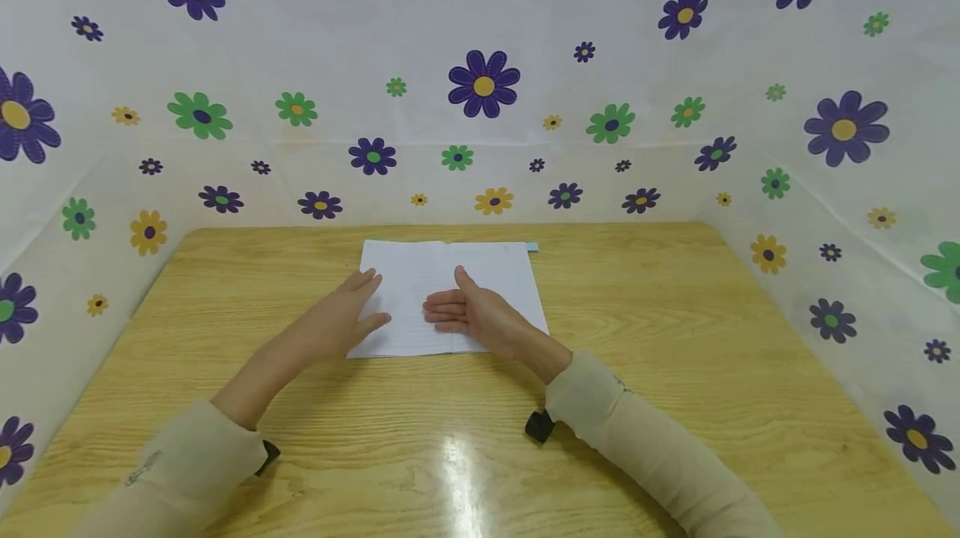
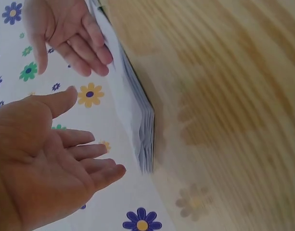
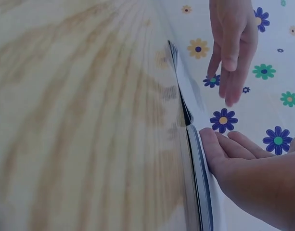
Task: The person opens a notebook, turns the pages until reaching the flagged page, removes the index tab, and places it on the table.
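Observation:
An open notebook (image 1: 408, 271) with ruled white pages lies flat on the wooden table. At its left edge is my left hand (image 1: 352, 317), fingers extended and thumb apart, holding nothing. My right hand (image 1: 480, 313) is over the right page near the centre fold, its fingers straight and thumb raised. In the left wrist view the left hand (image 2: 56, 159) shows its palm beside the notebook's layered page edges (image 2: 145, 130). From the right wrist, the right hand (image 3: 253, 163) appears close against the notebook (image 3: 200, 168); whether it touches the page I cannot tell.
A light blue tab (image 1: 532, 247) sticks out at the notebook's top right corner. The wooden table (image 1: 660, 338) extends to both sides and in front. White sheeting with a flower print (image 1: 540, 113) encloses the table at the back and sides. A black device (image 1: 538, 426) sits under the right cuff.

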A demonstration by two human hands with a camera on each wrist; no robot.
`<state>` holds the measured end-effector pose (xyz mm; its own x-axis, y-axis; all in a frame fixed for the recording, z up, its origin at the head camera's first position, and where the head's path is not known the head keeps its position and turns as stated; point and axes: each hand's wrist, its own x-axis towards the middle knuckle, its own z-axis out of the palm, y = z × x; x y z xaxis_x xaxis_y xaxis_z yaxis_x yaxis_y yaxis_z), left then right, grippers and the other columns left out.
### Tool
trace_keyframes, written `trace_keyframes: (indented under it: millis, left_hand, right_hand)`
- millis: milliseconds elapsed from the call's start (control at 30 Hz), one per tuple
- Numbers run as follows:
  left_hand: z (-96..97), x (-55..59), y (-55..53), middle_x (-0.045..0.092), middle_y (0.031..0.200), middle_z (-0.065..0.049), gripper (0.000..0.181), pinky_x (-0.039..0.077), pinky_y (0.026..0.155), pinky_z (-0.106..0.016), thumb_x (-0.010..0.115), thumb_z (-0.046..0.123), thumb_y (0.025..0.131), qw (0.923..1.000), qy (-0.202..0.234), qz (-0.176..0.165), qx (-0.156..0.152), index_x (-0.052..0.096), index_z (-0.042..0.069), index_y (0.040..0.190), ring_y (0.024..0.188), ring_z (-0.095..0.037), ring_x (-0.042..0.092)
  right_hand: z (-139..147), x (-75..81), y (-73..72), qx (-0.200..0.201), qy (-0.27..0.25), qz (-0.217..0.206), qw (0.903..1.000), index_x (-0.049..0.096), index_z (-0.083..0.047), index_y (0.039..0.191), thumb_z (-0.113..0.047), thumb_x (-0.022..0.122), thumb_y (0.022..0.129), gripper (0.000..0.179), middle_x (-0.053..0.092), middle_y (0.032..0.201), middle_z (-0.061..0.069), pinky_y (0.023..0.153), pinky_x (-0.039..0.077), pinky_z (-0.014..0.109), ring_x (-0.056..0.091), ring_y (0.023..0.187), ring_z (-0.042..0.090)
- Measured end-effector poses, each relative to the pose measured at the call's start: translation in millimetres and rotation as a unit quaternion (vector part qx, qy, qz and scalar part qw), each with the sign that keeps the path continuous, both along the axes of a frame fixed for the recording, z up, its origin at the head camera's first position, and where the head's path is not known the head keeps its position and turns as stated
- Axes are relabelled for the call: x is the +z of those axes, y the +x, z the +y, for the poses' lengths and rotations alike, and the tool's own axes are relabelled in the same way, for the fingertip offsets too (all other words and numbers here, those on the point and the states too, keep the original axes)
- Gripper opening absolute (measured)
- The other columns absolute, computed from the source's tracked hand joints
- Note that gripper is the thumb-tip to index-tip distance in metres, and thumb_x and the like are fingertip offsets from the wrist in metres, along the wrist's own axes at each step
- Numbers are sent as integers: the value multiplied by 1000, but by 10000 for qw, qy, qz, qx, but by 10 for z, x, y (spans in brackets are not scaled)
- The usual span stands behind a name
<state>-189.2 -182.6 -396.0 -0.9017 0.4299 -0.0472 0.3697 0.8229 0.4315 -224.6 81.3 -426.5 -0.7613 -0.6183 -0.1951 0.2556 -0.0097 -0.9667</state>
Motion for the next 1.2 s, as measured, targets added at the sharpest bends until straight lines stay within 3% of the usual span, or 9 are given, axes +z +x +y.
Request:
trace_keyframes:
  millis: [233, 500, 833, 967, 1200]
  left_hand:
    - [173, -65, -49, 22, 164, -32, 72, 19, 123, -60, 65, 26, 104, 9985, -304, -379, -244, 33, -15, 153, 151, -53, 16]
    - [166, -108, -23, 21, 163, -33, 74, 19, 122, -61, 68, 26, 102, 9945, -634, -821, -142, 33, -16, 152, 150, -56, 15]
    - [125, -146, -28, 14, 165, -34, 76, 15, 122, -61, 62, 30, 105, 9915, -670, -1092, -236, 27, -16, 155, 151, -55, 8]
    - [119, -143, -35, 15, 165, -34, 76, 16, 123, -61, 62, 31, 105, 9919, -660, -1047, -273, 27, -16, 155, 151, -55, 10]
    - [122, -112, -13, 16, 165, -32, 76, 16, 123, -61, 63, 33, 105, 9921, -630, -1066, -211, 29, -13, 156, 151, -54, 12]
  right_hand:
    - [-3, 19, 26, 107, 44, 52, 9999, 45, 14, 146, -53, 21, 112, 79, 47, 153, 29, 118, 40, 41, 48, 142, 37]
    - [-10, 39, 31, 64, -3, 7, 10000, 45, 15, 146, -48, 23, 114, 73, 47, 152, 29, 117, 41, 41, 47, 142, 38]
    - [241, 45, -29, -811, 332, 59, 9961, 49, 13, 143, -40, 33, 114, 63, 58, 142, 27, 110, 48, 39, 58, 132, 35]
    - [467, 94, -32, -1213, 1103, 563, 9849, 53, 11, 141, -39, 36, 114, 60, 62, 138, 24, 110, 48, 40, 61, 128, 33]
    - [829, 161, 30, -1460, 2609, 1439, 9434, 61, 6, 137, -31, 51, 110, 47, 65, 135, 19, 107, 48, 46, 59, 122, 32]
